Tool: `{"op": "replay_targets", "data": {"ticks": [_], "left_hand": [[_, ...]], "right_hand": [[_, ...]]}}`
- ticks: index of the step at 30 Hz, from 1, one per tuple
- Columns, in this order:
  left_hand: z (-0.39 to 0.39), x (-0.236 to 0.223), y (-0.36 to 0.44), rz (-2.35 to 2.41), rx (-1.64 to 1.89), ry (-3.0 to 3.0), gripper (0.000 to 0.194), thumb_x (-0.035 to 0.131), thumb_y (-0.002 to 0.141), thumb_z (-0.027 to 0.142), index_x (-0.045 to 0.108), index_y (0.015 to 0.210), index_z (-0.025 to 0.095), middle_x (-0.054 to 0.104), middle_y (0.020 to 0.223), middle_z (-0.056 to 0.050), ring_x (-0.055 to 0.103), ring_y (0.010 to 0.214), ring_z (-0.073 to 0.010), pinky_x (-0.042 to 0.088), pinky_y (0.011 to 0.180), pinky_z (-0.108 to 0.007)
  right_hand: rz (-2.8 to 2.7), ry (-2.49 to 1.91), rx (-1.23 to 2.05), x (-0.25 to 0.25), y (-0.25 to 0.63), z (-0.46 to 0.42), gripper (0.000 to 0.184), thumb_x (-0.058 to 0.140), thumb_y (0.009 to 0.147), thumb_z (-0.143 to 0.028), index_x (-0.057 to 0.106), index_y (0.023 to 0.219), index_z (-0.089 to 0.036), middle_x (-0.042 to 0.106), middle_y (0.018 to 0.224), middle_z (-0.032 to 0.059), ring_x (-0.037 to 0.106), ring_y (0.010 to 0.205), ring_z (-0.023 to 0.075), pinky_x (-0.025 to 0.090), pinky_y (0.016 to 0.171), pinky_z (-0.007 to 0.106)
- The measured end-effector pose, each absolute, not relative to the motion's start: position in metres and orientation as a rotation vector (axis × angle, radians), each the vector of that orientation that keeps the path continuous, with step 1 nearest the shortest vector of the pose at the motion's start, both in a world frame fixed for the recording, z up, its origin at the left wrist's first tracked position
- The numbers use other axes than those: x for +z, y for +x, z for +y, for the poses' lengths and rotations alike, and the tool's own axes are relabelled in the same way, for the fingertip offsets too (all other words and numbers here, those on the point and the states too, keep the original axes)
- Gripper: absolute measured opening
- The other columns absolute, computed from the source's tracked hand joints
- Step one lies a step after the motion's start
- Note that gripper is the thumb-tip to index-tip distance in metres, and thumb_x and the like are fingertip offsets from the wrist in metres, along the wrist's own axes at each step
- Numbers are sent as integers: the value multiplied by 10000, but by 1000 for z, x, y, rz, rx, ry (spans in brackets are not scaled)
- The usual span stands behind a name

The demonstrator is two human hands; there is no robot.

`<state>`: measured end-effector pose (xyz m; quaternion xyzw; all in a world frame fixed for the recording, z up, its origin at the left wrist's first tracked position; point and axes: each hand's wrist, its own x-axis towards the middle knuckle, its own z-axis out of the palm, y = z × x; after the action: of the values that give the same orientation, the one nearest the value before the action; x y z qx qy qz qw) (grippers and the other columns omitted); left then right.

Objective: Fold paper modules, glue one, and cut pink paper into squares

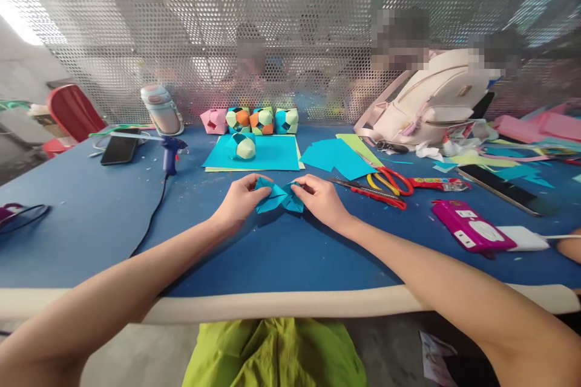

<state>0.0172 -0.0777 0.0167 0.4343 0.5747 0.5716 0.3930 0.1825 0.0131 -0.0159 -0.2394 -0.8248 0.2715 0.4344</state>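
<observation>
Folded blue paper (278, 201) spans two bare hands above a blue table (290, 260), at the clock's centre. Between nine and ten o'clock lies a phone (120, 150), with a drinks bottle (162, 113) and a glue gun (169, 157) at ten. At nine, the left hand (239, 201) pinches one end of the paper between thumb and fingers. Toward eleven, a row of paper balls (287, 122) stands behind stacked sheets (276, 159). At three, the right hand (324, 201) pinches the opposite end likewise. Loose blue sheets (336, 158) lie at two, scissors (380, 194) at three; farther right, a pale backpack (431, 100) sits at two.
</observation>
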Motion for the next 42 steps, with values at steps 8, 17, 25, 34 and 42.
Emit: {"op": "replay_targets", "data": {"ticks": [8, 17, 25, 34, 42], "left_hand": [[-75, 8, 17, 1467, 1491, 1057, 280, 691, 625, 297, 635, 855, 147, 604, 658, 15, 532, 542, -108, 407, 511, -229], [-85, 6, 39, 1363, 1466, 1151, 230, 715, 647, 305, 665, 803, 144, 617, 701, 5, 521, 632, -110, 427, 596, -227], [-89, 15, 43, 1059, 1431, 823, 172, 620, 677, 213, 664, 835, 164, 645, 781, -32, 614, 716, -150, 502, 691, -273], [-90, 13, 45, 974, 1433, 734, 275, 605, 660, 139, 645, 932, 139, 673, 846, -37, 628, 752, -144, 504, 754, -283], [-91, 13, 45, 893, 1480, 699, 179, 555, 659, 177, 622, 823, 150, 624, 803, -24, 583, 706, -139, 502, 677, -277]], "right_hand": [[-1719, -711, 832, 4, 192, 19, 196, 603, 803, -378, 613, 740, -193, 527, 619, -20, 437, 561, 116, 362, 533, 259], [-1850, -604, 1132, -2, 177, -8, 220, 612, 798, -401, 647, 792, -183, 643, 736, 17, 562, 650, 136, 454, 600, 258], [-1925, -621, 785, -10, 177, -6, 200, 540, 859, -360, 612, 770, -196, 627, 797, 39, 562, 706, 153, 447, 629, 272], [-1905, -692, 884, -7, 179, -7, 165, 561, 835, -352, 570, 816, -188, 621, 800, 37, 568, 710, 154, 460, 624, 273], [-1941, -634, 807, -10, 178, -11, 115, 543, 847, -314, 544, 844, -199, 615, 832, 40, 570, 760, 163, 453, 673, 291]]}}
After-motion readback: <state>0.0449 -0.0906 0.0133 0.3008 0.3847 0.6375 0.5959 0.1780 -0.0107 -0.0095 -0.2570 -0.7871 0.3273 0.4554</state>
